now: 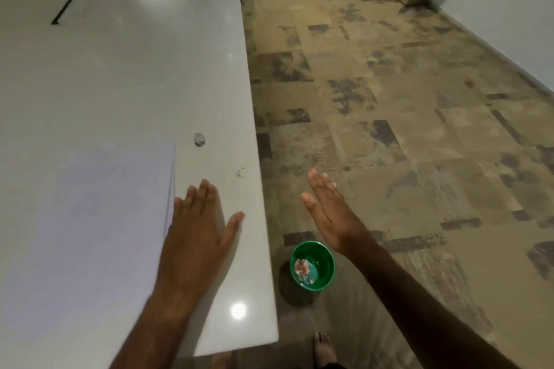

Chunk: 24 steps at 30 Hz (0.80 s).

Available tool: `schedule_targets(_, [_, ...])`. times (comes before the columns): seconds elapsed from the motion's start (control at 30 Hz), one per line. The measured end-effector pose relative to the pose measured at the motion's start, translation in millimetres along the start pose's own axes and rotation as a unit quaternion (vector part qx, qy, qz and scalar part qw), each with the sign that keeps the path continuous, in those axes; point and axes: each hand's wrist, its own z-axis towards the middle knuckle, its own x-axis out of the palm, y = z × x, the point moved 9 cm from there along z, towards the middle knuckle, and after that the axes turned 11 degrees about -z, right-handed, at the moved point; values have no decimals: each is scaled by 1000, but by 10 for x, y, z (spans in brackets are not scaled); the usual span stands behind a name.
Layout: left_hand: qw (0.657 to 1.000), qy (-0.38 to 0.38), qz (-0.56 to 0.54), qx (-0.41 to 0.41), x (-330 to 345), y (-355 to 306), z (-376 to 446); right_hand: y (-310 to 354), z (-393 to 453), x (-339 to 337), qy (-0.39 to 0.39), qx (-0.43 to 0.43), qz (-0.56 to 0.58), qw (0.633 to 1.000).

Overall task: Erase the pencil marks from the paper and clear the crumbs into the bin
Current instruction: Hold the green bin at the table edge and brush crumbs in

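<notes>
Dim, soft blur, tabletop [120, 84] glare

Body, as we see it: left hand [198, 228] and right hand [326, 213] both bare, without rings, watch or gloves; forearms uncovered, sleeveless to the frame edge; one bare foot [323, 349], unshod.

A glossy white surface [126, 84] carries a sheet of paper [87, 219] toward its near left, dark crumbs [239, 172] by its right edge, and the left hand [196, 228] lying flat beside the paper.
</notes>
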Motion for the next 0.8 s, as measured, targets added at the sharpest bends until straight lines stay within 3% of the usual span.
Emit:
schedule_targets(0.2, [995, -53, -61, -60, 161, -366, -208, -705, -125, -270, 39, -18, -28, 999])
schedule_targets(0.33, [994, -81, -52, -48, 219, -684, -247, -951, -206, -297, 44, -13, -7, 999])
schedule_targets(0.57, [995, -33, 75, 58, 824, -1465, -299, -1408, -418, -83, 65, 38, 33, 997])
schedule_targets(0.67, [997, 0, 49, 64, 1173, -1643, -308, -1667, -493, 31, 75, 72, 36, 994])
schedule_targets(0.8, [997, 47, -59, -3, 1704, -1462, -322, -2061, -605, 254, 87, 109, 19, 990])
